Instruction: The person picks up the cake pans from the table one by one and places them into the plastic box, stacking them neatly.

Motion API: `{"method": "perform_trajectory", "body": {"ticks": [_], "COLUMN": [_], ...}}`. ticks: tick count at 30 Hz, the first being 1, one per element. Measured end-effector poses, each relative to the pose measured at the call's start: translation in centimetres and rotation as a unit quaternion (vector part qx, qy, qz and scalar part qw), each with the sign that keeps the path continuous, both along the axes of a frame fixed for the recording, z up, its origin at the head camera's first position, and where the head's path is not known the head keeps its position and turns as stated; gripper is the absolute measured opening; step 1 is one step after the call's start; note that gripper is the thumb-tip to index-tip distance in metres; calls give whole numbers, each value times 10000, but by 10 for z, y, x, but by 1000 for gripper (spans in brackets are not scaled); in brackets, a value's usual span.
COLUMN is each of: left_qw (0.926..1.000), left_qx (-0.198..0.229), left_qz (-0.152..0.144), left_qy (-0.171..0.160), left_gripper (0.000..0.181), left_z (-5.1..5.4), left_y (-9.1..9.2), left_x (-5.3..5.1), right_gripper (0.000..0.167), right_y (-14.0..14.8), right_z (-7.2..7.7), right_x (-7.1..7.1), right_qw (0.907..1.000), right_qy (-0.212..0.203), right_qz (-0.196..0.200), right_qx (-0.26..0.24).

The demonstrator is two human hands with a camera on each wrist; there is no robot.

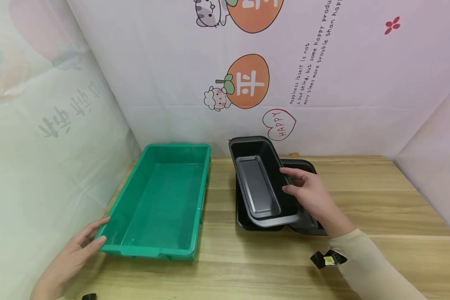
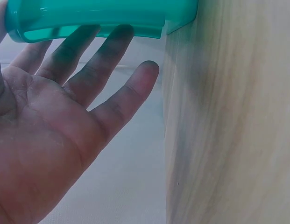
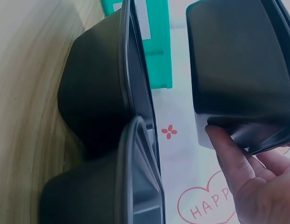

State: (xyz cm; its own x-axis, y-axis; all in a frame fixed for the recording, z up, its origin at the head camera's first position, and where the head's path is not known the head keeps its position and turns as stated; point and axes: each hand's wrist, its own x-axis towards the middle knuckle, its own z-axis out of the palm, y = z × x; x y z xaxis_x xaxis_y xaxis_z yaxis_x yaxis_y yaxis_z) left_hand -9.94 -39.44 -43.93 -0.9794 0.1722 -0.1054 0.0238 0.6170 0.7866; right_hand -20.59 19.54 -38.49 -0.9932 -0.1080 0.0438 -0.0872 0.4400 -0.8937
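My right hand (image 1: 307, 193) grips the right rim of a black loaf pan (image 1: 258, 183), thumb inside and fingers on the outer side. In the right wrist view this pan (image 3: 240, 65) hangs tilted, apart from two more black pans. One of those, a second loaf pan (image 1: 243, 216), lies mostly hidden beneath it. The third pan (image 1: 309, 225) sits to the right, partly behind my hand. At the near left corner of a green plastic tray (image 1: 157, 251), my left hand (image 1: 73, 252) touches the rim. Its fingers (image 2: 107, 60) stretch nearly straight against the tray's outer wall.
The wooden table (image 1: 225, 275) carries the tray at left and the pans at centre. Printed white sheeting (image 1: 172, 75) stands behind and on both sides, close to the tray's left edge. A small black device (image 1: 328, 259) is strapped at my right wrist.
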Motion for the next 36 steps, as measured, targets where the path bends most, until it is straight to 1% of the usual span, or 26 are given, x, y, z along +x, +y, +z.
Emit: {"method": "perform_trajectory", "body": {"ticks": [5, 13, 23, 30, 36], "left_qw": [9999, 9999, 10000, 9998, 9996], "left_qx": [-66, -123, 51, 189, 266], "left_qz": [78, 37, 45, 55, 67], "left_qy": [4, 96, 63, -5, -28], "left_gripper": [52, 52, 52, 53, 53], "left_z": [1, 0, -1, -1, 0], "left_y": [1, 0, 1, 1, 2], "left_x": [0, -1, 1, 1, 2], "right_gripper": [51, 50, 49, 49, 49], "right_y": [-7, -18, -32, -43, -51], "right_z": [0, -2, -3, -4, -2], "right_x": [-1, -3, -3, -3, -4], "right_qw": [10000, 9998, 9992, 9989, 9989], "right_qy": [-18, 20, -27, -62, -92], "right_qz": [32, 118, 201, 165, 117], "right_qx": [-49, -187, -357, -425, -437]}}
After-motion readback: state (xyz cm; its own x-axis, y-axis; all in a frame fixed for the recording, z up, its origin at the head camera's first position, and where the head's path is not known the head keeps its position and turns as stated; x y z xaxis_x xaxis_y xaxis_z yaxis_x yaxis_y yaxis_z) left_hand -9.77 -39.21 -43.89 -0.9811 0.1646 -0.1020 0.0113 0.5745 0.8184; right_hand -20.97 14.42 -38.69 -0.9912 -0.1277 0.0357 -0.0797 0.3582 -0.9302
